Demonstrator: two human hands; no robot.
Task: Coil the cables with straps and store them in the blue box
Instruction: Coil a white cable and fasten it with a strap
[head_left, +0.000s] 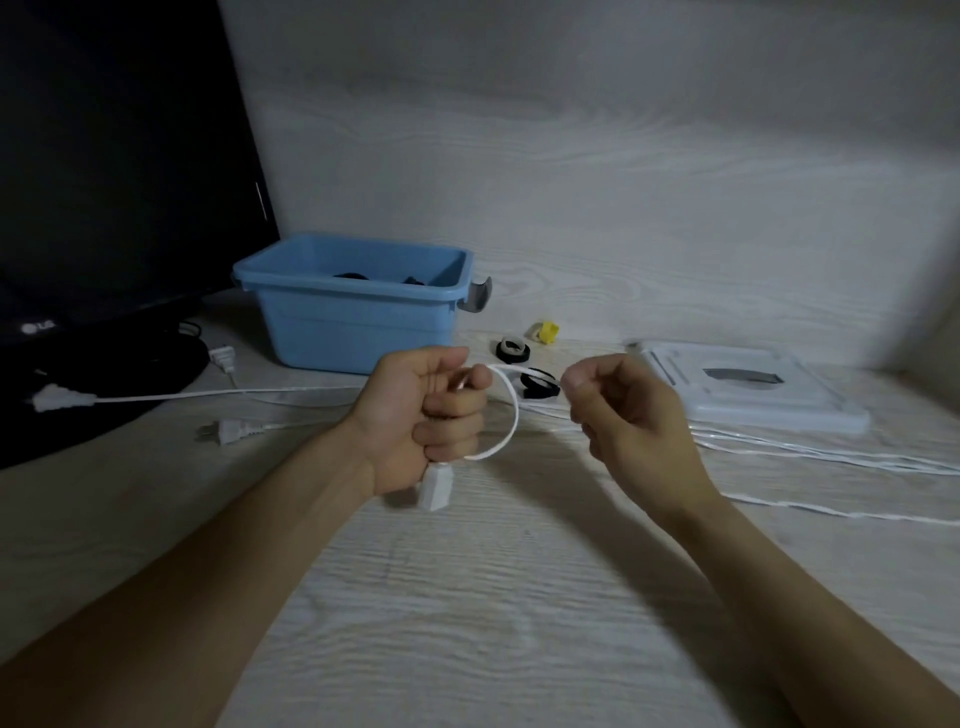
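A: What's the surface like?

B: A pale wood-grain worktop (467, 597) against a matching wall, dimly lit, with a dark monitor (114, 171) on the left.

A: And the cable?

B: The left hand (421, 415) grips a white cable (511, 410) in a fist; its socket end (434, 486) hangs downward below the fist. A loop arcs to the right hand (628, 421), which pinches it. The rest trails right across the worktop.

A: The blue box (353, 301)?

B: Behind the hands, open, with dark items inside. Strap rolls (511, 349) lie just beside it.

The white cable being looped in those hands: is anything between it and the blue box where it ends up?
Nothing visible does. The white cable is held by the left hand just in front of the blue box, whose top is open.
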